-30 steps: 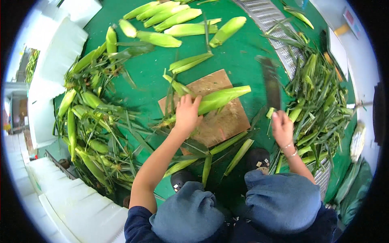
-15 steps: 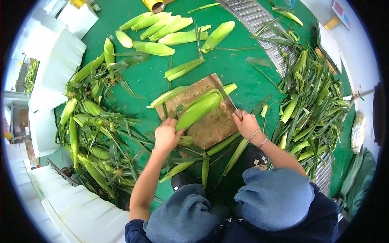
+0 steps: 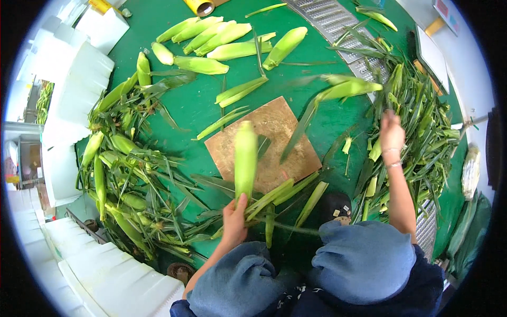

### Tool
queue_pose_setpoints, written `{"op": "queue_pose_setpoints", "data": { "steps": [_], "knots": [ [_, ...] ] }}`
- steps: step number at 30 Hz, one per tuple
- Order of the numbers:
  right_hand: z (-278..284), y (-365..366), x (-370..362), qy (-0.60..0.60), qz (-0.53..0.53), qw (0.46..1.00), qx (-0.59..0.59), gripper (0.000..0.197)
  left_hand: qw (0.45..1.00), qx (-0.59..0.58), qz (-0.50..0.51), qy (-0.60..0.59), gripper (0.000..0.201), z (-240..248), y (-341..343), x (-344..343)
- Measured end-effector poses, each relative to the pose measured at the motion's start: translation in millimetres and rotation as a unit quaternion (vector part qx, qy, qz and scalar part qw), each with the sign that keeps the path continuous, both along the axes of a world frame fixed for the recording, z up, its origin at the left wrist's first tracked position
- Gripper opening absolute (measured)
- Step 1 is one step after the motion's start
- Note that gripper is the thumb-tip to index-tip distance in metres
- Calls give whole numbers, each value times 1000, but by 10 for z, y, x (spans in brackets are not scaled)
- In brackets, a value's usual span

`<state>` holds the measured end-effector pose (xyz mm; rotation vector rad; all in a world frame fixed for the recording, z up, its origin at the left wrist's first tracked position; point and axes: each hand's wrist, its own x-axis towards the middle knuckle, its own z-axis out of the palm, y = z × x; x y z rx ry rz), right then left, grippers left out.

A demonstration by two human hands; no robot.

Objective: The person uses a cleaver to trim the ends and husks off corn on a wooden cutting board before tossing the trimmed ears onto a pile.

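green floor (image 3: 198,98) spans mid-frame; lower centre, the left hand (image 3: 234,223) grips a corn ear (image 3: 245,161); right, the blurred right hand's (image 3: 392,134) grip: cannot tell.

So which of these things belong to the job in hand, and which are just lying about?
Part of the work, it seems:
corn ear, in the left hand
brown board
loose corn ears near the top
heap of husks on the right

Apparently just lying about:
yellow roll
white boxes on the left
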<state>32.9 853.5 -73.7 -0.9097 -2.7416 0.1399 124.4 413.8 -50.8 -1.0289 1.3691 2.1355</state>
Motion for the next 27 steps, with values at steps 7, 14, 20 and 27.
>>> {"op": "queue_pose_setpoints", "data": {
  "steps": [7,14,20,27],
  "knots": [
    [497,-788,265,121,179,962,-167,24,679,-406,-403,460,42,-310,817,-827],
    [971,-1685,-106,167,292,877,-343,21,475,-615,-528,343,72,-584,82,-1431],
    [429,-1961,-51,147,359,840,-380,19,463,-649,-518,310,65,-443,33,-1303],
    [-367,-1601,281,-76,198,911,-353,36,708,-453,-530,113,82,-297,-152,-1233]
  ]
}}
